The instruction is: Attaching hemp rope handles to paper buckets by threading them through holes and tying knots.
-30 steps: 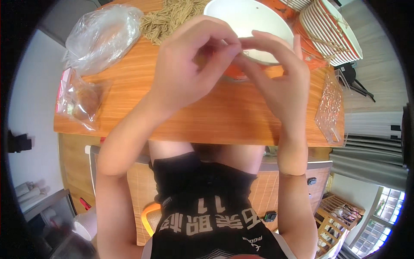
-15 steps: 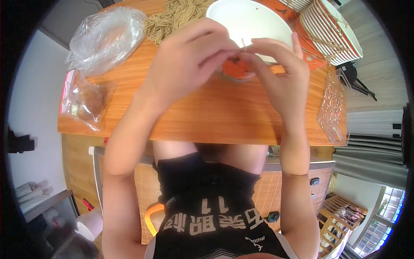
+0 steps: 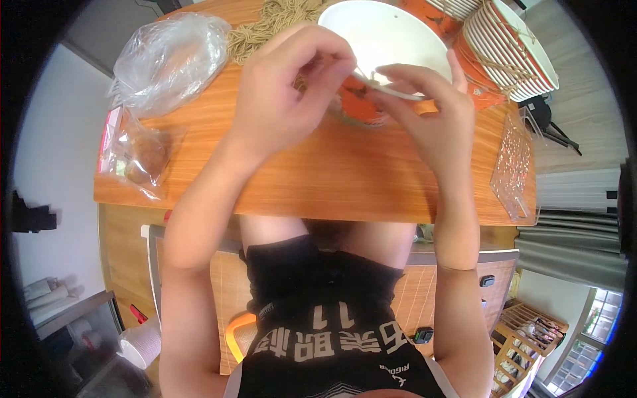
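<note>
A white-lined paper bucket [image 3: 388,33] with an orange outside [image 3: 363,106] stands tilted on the table, its near rim between my hands. My right hand [image 3: 434,99] pinches that rim, thumb below and fingers over the inner side. A small pale knot or loop of string [image 3: 373,77] shows at the rim by its fingertips. Left of it, my left hand [image 3: 292,93] has thumb and forefinger pressed together at a thin strand that runs toward the rim. How the strand passes through the rim is too small to tell.
A bundle of tan twine [image 3: 265,33] lies behind my left hand. To the right is a stack of similar buckets [image 3: 504,50] with twine on them. A clear plastic bag [image 3: 169,63], a smaller packet [image 3: 139,156] and a clear bead-covered sheet [image 3: 514,166] lie on the wooden table [image 3: 332,186].
My left hand has drawn slightly left and up from the rim, leaving a gap with a strand between the hands. My right hand stays at the rim.
</note>
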Demonstrator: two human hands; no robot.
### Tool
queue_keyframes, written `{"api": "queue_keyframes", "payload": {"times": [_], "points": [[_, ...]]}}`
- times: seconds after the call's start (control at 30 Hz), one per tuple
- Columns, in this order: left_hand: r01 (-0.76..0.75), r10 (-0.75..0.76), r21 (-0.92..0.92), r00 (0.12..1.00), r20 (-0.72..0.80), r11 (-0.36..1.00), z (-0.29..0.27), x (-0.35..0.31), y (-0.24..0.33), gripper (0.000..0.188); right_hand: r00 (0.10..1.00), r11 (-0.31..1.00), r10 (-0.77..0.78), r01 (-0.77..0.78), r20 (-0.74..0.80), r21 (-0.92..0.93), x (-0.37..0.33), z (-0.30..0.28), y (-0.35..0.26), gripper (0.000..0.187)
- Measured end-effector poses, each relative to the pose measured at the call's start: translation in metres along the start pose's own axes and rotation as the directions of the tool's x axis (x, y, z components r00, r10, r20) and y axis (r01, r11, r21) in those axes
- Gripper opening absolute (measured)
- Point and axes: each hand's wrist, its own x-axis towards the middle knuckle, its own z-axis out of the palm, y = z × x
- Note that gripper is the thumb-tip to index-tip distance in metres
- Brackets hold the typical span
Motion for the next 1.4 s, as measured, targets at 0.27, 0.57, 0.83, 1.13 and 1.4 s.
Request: {"api": "queue_keyframes", "payload": {"times": [0.27, 0.57, 0.83, 1.13, 1.4], "points": [[-0.098, 0.099, 0.030, 0.995, -0.014, 0.995, 0.000, 0.000, 0.001, 0.012, 0.999, 1.000, -0.020, 0.020, 0.032, -0.001, 0.000, -0.007, 0.005, 0.020], [0.053, -0.054, 0.008, 0.996, 0.070, 0.999, -0.002, -0.002, 0.005, 0.017, 0.998, 0.998, -0.065, 0.065, 0.014, -0.007, -0.001, -0.007, 0.004, 0.018], [-0.113, 0.080, 0.212, 0.984, 0.160, 0.971, 0.004, -0.004, 0.007, 0.021, 0.997, 0.997, -0.074, 0.074, 0.004, -0.019, -0.004, -0.003, -0.002, 0.017], [0.181, -0.186, 0.046, 0.971, 0.148, 0.982, -0.001, -0.004, 0.016, 0.012, 0.999, 1.000, -0.016, 0.017, 0.044, -0.010, -0.004, -0.007, 0.000, 0.013], [0.287, -0.288, -0.145, 0.958, 0.017, 0.947, -0.013, -0.001, 0.009, 0.013, 0.999, 0.999, -0.038, 0.038, 0.035, -0.008, -0.004, -0.012, 0.014, 0.017]]}}
